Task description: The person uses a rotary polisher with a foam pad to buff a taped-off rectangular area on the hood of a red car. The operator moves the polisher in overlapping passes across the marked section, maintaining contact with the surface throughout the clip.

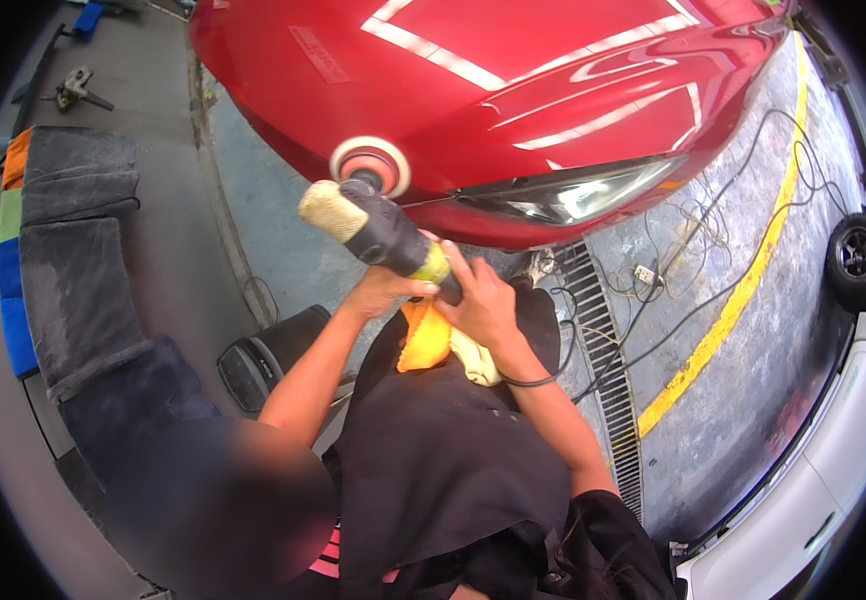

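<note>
A power polisher [388,232] with a black body, a pale fuzzy cover over its head and a round red-and-white pad [373,165] points away from me. Its pad is at the front edge of the red car's hood [403,100]; whether the two touch, I cannot tell. My left hand [388,288] is closed around the underside of the tool's yellow-green section. Around the rear handle wraps my right hand [481,300]. Just below my hands, an orange cloth [425,338] and a pale yellow cloth [473,358] hang against my dark apron [443,430].
Dark towels [83,300] lie along the grey surface at left. A black case [273,355] stands by my left forearm. A power cord [643,350] crosses the floor beside a drain grate [608,390] and yellow line [723,330]. A white vehicle [803,500] is at right.
</note>
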Demonstrator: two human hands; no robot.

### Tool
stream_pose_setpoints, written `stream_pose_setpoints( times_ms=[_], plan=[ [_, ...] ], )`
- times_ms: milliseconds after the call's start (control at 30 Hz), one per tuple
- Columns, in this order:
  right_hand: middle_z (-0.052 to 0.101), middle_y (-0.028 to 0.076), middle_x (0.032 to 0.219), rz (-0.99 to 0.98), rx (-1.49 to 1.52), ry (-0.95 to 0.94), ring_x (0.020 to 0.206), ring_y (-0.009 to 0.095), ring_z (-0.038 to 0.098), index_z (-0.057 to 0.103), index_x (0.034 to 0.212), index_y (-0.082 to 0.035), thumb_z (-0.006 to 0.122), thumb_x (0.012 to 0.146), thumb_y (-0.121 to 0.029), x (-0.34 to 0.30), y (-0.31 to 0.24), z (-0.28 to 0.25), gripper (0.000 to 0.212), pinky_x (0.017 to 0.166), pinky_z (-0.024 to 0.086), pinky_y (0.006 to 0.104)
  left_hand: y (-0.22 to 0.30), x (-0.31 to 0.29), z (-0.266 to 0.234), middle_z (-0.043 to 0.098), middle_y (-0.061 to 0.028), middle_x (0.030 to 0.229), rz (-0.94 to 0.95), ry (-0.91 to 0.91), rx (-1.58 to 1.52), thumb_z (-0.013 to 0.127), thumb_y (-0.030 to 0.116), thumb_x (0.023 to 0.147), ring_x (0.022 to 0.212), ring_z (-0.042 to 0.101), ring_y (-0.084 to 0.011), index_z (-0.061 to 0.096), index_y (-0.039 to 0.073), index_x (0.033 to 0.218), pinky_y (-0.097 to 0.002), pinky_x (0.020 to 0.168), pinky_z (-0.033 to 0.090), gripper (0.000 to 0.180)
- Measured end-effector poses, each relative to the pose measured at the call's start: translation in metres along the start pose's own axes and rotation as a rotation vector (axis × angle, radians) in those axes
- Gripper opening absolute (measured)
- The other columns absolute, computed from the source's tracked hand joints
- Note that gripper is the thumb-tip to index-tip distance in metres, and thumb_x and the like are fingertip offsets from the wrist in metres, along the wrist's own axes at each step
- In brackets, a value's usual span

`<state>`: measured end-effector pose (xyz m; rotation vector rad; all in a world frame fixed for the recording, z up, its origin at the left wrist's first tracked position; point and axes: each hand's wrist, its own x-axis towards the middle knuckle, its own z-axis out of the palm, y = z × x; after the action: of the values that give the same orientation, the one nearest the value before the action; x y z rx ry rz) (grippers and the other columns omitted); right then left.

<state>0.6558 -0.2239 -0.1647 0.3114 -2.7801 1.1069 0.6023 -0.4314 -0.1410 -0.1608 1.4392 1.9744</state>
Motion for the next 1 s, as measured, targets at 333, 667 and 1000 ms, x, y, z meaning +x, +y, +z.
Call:
stream_pose_setpoints(
  times_ms=[333, 667, 1000],
  plan=[
    [0.068, 0.014, 0.104, 0.168, 0.022, -0.030, 0.086, 0.037, 0.073, 0.049, 0.160, -0.014, 0.092, 0.068, -0.025, -0.055, 0.035, -0.037, 0.102, 0.067, 0.060, 0.0455, -0.029, 0.022, 0.060, 0.063, -0.0045, 0.130, -0.007, -0.133, 0.083, 0.096, 0.009, 0.075, 0.125, 0.061, -0.0186, 0.057, 0.007, 0.141, -0.0379, 0.110, 0.050, 0.077],
    [0.071, 0.023, 0.132, 0.396, 0.247, 0.106, 0.117, 0.037, 0.074, 0.046, 0.159, -0.005, 0.089, 0.075, -0.017, -0.072, 0.030, -0.049, 0.096, 0.096, 0.060, 0.0426, -0.011, 0.044, 0.102, 0.074, -0.0074, 0.114, 0.046, -0.199, 0.241, 0.097, 0.021, 0.071, 0.108, 0.070, -0.0202, 0.069, 0.003, 0.125, -0.0392, 0.098, 0.056, 0.064],
    [0.069, 0.024, 0.137, 0.533, 0.241, 0.047, 0.127, 0.040, 0.070, 0.044, 0.159, -0.003, 0.087, 0.075, -0.016, -0.052, 0.007, -0.067, 0.095, 0.106, 0.055, 0.0455, 0.013, 0.052, 0.098, 0.078, -0.0108, 0.113, 0.064, -0.197, 0.264, 0.096, 0.033, 0.071, 0.105, 0.074, -0.0235, 0.073, 0.005, 0.121, -0.0386, 0.096, 0.058, 0.063]
  ],
)
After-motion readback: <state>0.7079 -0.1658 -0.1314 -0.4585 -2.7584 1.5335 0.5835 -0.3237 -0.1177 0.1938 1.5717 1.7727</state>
